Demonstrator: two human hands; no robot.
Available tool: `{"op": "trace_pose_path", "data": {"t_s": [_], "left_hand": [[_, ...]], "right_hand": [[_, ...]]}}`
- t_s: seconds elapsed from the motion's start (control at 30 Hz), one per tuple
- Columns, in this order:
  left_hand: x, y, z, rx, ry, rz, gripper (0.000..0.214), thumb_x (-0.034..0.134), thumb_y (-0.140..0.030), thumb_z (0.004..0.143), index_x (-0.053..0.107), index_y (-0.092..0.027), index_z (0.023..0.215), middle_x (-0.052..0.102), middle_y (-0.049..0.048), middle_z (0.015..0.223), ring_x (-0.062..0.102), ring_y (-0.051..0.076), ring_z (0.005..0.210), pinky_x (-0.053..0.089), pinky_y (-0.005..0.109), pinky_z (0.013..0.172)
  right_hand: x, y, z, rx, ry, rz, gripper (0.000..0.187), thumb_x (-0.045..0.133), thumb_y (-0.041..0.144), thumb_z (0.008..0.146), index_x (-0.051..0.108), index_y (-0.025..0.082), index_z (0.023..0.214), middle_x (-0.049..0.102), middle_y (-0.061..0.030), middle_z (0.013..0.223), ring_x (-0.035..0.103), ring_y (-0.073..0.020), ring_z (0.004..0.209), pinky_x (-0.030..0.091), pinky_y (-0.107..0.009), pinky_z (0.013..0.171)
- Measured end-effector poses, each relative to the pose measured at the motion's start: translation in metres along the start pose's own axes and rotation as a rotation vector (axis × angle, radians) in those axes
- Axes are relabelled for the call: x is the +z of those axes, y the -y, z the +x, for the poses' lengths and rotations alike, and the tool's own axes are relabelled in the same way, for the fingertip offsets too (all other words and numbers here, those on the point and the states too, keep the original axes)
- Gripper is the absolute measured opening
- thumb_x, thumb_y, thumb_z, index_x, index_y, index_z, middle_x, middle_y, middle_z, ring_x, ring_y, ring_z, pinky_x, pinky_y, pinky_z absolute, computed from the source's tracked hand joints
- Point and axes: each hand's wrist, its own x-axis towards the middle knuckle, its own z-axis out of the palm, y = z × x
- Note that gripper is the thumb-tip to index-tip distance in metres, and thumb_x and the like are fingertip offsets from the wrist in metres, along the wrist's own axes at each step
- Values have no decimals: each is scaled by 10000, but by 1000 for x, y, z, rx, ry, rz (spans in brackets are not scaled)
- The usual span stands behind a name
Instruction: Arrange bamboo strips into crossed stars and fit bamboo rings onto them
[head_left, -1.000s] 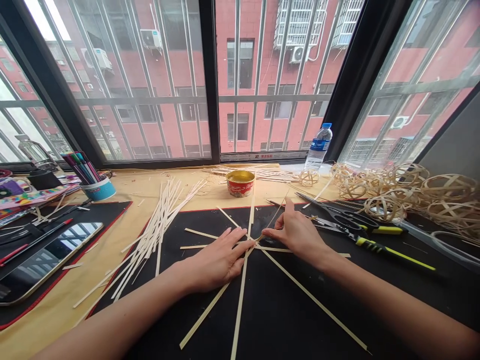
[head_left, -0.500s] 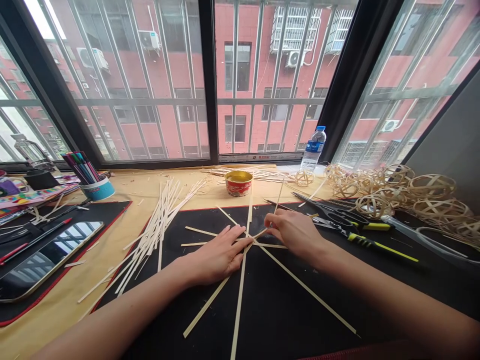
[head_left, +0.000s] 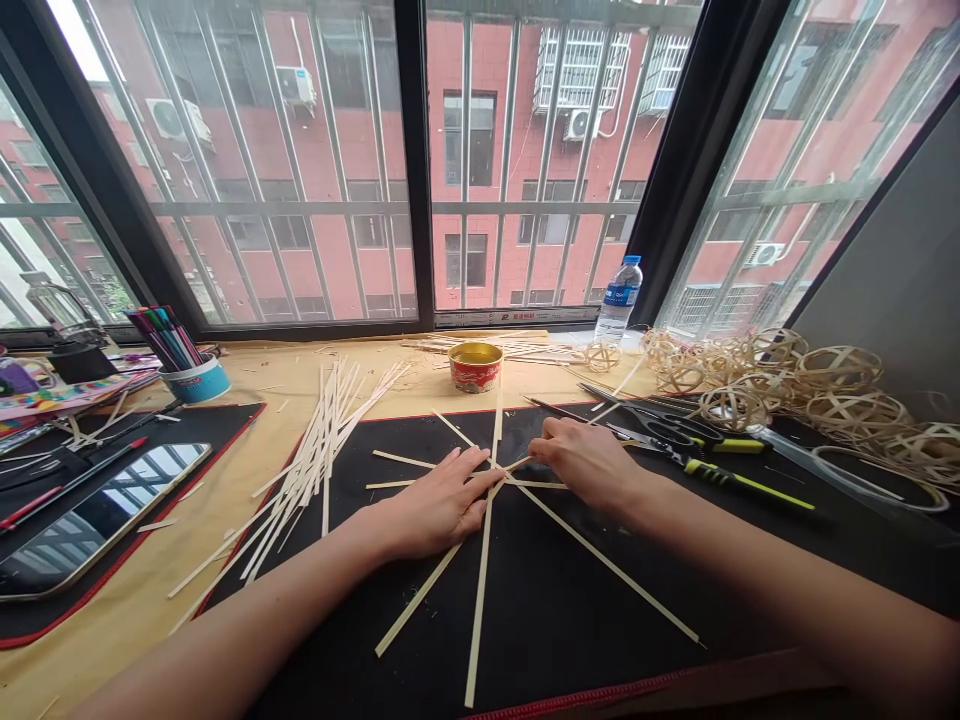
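Note:
Several pale bamboo strips [head_left: 480, 600] fan out like spokes on a black mat, crossing near its middle. Beside that crossing lies my left hand [head_left: 448, 500], palm down and fingers extended, pressing on the strips; its palm hides part of them. My right hand [head_left: 571, 450] is closed in a pinch on one bamboo strip [head_left: 517, 464], just right of the crossing. That strip runs from the crossing up into my fingers, which cover part of it. Another strip [head_left: 600, 552] stretches from the centre toward the lower right.
Loose strips [head_left: 326, 430] lie piled on the left. A red tin [head_left: 475, 372] and a water bottle [head_left: 619, 300] stand behind the mat. Scissors [head_left: 660, 425], yellow-handled pliers [head_left: 750, 485] and woven bamboo balls [head_left: 840, 375] are on the right. A phone [head_left: 105, 520] lies left.
The free end of the strip in my right hand, which stuck upward above the fingers, has swung down to the right. My left hand stays on the crossing. The view has shifted slightly.

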Motion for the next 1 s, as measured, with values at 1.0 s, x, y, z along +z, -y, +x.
{"op": "trace_pose_path", "data": {"t_s": [1.0], "left_hand": [[2, 1, 1, 26, -39, -3, 465, 359, -203, 949, 361, -130, 1408, 356, 182, 1447, 300, 306, 1378, 195, 524, 1145]], "right_hand": [[-28, -6, 20, -163, 174, 31, 253, 530, 74, 803, 711, 222, 899, 710, -54, 967, 654, -205, 861, 373, -241, 604]]}}
